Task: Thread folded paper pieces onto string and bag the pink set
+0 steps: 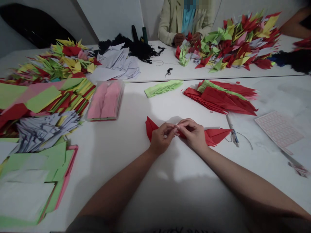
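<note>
My left hand (162, 137) and my right hand (194, 134) meet fingertip to fingertip above the white table. Both are closed in a pinch, and whatever small thing lies between the tips is too small to make out. Folded red paper (151, 127) with pointed ends shows behind my left hand. More red paper, a pointed origami piece (217, 136), sticks out past my right hand. A bit of red also shows under the fingers; whether these parts join is hidden.
Stacks of red folded paper (223, 97) and green folded paper (164, 88) lie ahead. To the right are a pen (232, 131) and a sheet with pink marks (279, 129). Paper piles (46, 129) fill the left. A co-worker (187, 26) sits opposite beside heaped origami (233, 45).
</note>
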Demonstrator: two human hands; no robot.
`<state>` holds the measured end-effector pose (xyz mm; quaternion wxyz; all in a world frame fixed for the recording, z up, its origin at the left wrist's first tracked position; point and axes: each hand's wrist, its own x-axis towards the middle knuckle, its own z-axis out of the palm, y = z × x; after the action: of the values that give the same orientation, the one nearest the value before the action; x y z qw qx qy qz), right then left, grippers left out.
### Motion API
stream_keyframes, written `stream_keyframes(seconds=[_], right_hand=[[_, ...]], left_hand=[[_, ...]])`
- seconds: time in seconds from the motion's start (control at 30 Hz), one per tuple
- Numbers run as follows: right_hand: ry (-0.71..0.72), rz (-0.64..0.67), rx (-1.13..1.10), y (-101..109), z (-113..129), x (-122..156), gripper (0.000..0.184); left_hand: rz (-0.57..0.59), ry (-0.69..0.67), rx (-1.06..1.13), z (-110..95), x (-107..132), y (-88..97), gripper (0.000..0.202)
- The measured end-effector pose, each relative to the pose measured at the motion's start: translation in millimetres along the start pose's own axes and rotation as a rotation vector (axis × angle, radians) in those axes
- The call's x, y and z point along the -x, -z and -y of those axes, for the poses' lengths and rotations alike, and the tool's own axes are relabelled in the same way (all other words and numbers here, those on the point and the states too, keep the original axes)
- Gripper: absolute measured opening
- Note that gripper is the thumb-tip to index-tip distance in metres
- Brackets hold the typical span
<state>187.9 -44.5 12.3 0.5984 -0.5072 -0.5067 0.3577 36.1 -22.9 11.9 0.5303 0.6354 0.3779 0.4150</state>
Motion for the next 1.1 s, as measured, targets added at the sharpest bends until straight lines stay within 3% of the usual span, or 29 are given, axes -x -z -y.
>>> stream_keyframes(seconds=[0.23, 0.33, 0.43, 0.53, 0.63, 0.73, 0.83, 1.0, 1.1], right_hand=[[-0.085, -0.055, -0.119, 1.7, 4.0, -4.2, 0.022], [-0.085, -0.037, -0.161, 2.3, 7.1, -5.0, 0.025], [-0.082, -0.031, -0.159, 2.7, 9.7, -4.9, 0.025], [-0.084, -0.035, -0.171, 2.1, 10.8, -4.6, 0.023], [-0.075, -0.03, -0.157, 0.3, 11.6, -4.4, 0.024], [-0.06, -0.025, -0.155, -0.2, 13.4, -5.3, 0.026], [-0.064, -0.02, -0.195, 2.6, 15.2, -8.0, 0.027], [-0.092, -0.119, -0.232, 5.6, 12.3, -12.3, 0.031], [-0.127, -0.099, -0.243, 1.4, 9.0, -10.5, 0.03]], left_hand=[[-0.336, -0.202, -0.348, -20.9, 1.1, 10.8, 0.027], [-0.478, -0.239, -0.476, -34.8, -1.6, 29.9, 0.026], [-0.505, -0.175, -0.728, -39.2, -1.3, 53.8, 0.04], [-0.451, 0.07, -1.012, -32.4, 5.5, 70.9, 0.058], [-0.299, 0.211, -1.079, -20.1, 14.7, 75.3, 0.062], [-0.16, 0.091, -0.935, -9.1, 19.5, 71.8, 0.047], [-0.119, 0.002, -0.745, -2.5, 19.5, 67.4, 0.038], [-0.075, -0.053, -0.673, -1.9, 16.9, 63.3, 0.046], [0.053, -0.136, -0.731, -5.7, 13.2, 59.0, 0.065]])
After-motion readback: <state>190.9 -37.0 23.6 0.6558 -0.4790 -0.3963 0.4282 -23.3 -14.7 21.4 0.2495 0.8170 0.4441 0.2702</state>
